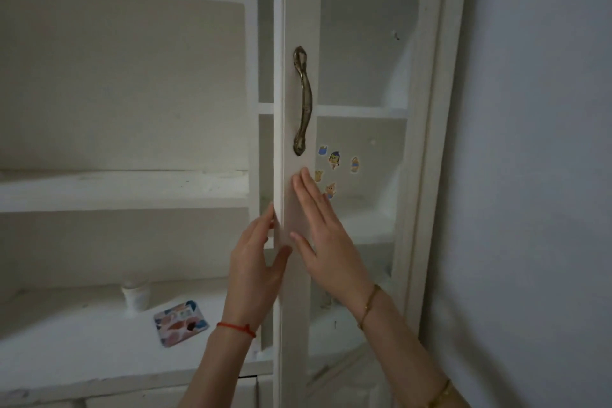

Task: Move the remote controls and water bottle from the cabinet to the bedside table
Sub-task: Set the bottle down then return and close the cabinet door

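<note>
The white painted cabinet [132,189] filling the left and centre of the frame is looking like wood under a matt, slightly chalky coat, its shelf edges scuffed and uneven. The tall white door stile [296,10] at centre is showing a smoother, faintly satiny paint. On it, the curved brass-coloured metal handle [303,99] is gleaming dully, tarnished. Right of it, small glossy cartoon stickers [334,159] are sitting on glass-like panelling. At lower left, a printed rectangular card [180,321] is looking smooth, beside a cloudy plastic jar [135,295].
</note>
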A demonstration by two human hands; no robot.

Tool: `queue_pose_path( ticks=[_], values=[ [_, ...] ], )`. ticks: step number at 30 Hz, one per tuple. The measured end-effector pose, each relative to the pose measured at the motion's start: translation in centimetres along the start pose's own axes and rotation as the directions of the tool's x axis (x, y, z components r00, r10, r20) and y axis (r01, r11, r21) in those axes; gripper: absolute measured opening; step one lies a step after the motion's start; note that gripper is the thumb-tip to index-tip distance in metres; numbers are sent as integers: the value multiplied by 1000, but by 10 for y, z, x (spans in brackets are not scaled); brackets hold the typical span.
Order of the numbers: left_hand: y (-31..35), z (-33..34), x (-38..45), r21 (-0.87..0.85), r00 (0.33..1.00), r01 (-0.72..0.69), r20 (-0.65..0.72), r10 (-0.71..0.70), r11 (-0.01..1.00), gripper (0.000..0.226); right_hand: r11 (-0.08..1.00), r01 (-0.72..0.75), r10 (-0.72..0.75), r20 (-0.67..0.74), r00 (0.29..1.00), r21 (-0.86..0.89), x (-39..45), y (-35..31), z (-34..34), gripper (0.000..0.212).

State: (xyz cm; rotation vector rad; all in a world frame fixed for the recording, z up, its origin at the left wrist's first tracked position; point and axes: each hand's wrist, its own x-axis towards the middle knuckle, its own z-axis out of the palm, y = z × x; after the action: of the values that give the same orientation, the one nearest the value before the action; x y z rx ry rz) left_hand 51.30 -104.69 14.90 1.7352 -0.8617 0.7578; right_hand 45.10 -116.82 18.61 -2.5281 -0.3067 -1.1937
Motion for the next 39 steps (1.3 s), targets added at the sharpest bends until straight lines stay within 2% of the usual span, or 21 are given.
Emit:
queue_pose_path(
  ticks=[8,14,21,29,39],
  values=[
    [-71,3,45,65,998,-38,-38,40,997,64,973,-25,21,-16,1000,-229,49,23,67,89],
    [-108,17,67,81,992,-106,-64,111,991,62,943,-91,76,-58,995,-320,70,37,97,90],
    [-139,30,81,142,970,-193,-121,210,971,55,930,-129,104,-93,990,-345,84,45,116,93],
    [-147,41,88,206,970,-170,-137,201,964,57,908,-150,116,-108,987,-391,93,51,125,93],
    [-144,43,91,302,962,-149,-175,208,942,50,918,-168,133,-120,984,-360,100,53,131,91]
  ],
)
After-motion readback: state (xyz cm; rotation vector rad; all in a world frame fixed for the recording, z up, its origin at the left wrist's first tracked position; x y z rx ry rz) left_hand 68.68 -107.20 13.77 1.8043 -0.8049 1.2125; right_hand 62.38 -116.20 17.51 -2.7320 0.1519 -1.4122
